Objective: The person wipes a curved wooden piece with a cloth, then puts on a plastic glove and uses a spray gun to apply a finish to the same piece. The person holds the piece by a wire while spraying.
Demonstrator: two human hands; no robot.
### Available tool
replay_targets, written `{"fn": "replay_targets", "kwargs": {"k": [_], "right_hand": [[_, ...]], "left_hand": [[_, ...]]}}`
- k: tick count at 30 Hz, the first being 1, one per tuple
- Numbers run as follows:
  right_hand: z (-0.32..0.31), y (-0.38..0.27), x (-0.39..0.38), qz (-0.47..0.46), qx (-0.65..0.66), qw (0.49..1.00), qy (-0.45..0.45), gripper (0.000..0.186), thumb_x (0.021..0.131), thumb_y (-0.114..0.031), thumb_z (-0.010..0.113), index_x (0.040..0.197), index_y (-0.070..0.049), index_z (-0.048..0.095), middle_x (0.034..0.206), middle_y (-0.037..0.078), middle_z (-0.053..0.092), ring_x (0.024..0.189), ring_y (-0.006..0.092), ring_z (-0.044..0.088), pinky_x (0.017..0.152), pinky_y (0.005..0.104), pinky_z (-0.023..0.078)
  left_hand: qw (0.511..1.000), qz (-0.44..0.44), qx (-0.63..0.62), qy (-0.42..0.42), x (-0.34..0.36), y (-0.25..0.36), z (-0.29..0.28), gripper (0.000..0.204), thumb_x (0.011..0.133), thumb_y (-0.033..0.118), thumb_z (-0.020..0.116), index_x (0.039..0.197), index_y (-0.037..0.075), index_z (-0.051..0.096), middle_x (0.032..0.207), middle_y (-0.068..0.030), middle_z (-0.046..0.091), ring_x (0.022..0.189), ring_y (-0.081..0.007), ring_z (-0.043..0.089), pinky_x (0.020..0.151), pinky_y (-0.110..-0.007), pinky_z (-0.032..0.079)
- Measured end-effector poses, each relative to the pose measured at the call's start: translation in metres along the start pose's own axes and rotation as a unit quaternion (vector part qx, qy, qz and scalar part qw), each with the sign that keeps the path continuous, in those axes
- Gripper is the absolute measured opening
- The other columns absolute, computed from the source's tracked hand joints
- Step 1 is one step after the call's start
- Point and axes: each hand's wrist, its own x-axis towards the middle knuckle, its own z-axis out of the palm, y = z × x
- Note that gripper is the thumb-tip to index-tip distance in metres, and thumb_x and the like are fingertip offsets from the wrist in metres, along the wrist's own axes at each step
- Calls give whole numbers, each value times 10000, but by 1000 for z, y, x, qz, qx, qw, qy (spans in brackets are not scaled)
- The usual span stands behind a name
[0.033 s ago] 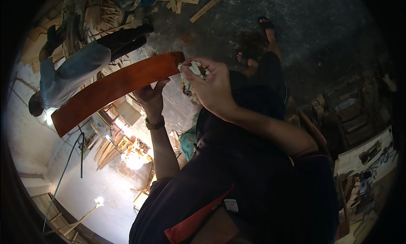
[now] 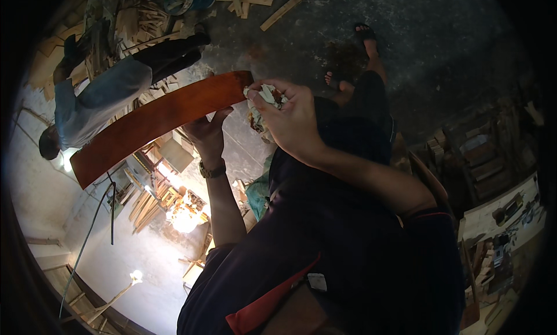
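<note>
A long, reddish-brown board [image 2: 159, 114], apparently wooden and looking curved in this view, stretches from the middle toward the left. My left hand [image 2: 208, 135], with a watch [image 2: 212, 169] on its wrist, supports it near its right end; the thumb shows along the lower edge while the other fingers are mostly hidden behind it. My right hand [image 2: 296, 117] is closed around a crumpled, stained whitish cloth [image 2: 268, 96], right up against the board's right end. Part of the cloth hangs below the fingers.
Another person [image 2: 110, 97] in a light shirt is at the left, beyond the board. Wood scraps [image 2: 142, 22] lie heaped at the upper left, near loose slats [image 2: 287, 8] on the dark floor [image 2: 301, 45]. A bright lamp [image 2: 136, 276] shines lower left; a cluttered worktop [image 2: 505, 219] is at right.
</note>
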Motion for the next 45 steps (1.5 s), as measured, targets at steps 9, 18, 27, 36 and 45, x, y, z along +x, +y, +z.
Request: {"fn": "replay_targets", "kwargs": {"k": [9, 18, 27, 36, 45], "right_hand": [[1, -6, -2, 18, 12, 1000, -10, 138, 952, -106, 698, 973, 30, 707, 738, -10, 656, 633, 18, 565, 548, 208, 453], [4, -8, -1, -18, -28, 999, 1, 108, 902, -53, 703, 942, 47, 712, 800, 89, 699, 695, 92, 648, 596, 260, 490], [12, -13, -3, -22, -33, 999, -18, 101, 895, -54, 717, 957, 26, 722, 845, 73, 694, 710, 91, 636, 623, 260, 496], [-9, -39, -32, -90, -6, 968, -233, 71, 897, -19, 710, 964, -42, 710, 916, 51, 693, 854, 120, 681, 671, 239, 556], [-45, -15, 28, -9, 149, 988, 37, 158, 945, -99, 703, 1012, 40, 670, 831, 51, 677, 695, 108, 666, 593, 259, 569]], "left_hand": [[998, 52, 27, 25, 4, 1, 4, 384, 684, 3, 887, 1031, -14, 723, 942, -39, 732, 837, -127, 627, 783, -283, 477], [999, 41, -4, 30, 5, -4, 5, 401, 699, -51, 857, 1068, -18, 704, 985, -69, 731, 875, -154, 657, 833, -300, 511], [1000, 25, 6, -11, -4, -27, -8, 513, 729, -39, 845, 1199, -34, 639, 1225, -142, 671, 1072, -211, 640, 976, -362, 487], [997, 67, -23, -27, -3, -36, 0, 588, 753, -27, 828, 1290, -25, 589, 1350, -148, 628, 1195, -227, 616, 1007, -372, 518], [999, 30, -16, -24, 8, 0, 9, 526, 702, -62, 845, 1187, -24, 646, 1251, -132, 670, 1098, -208, 646, 969, -356, 524]]}}
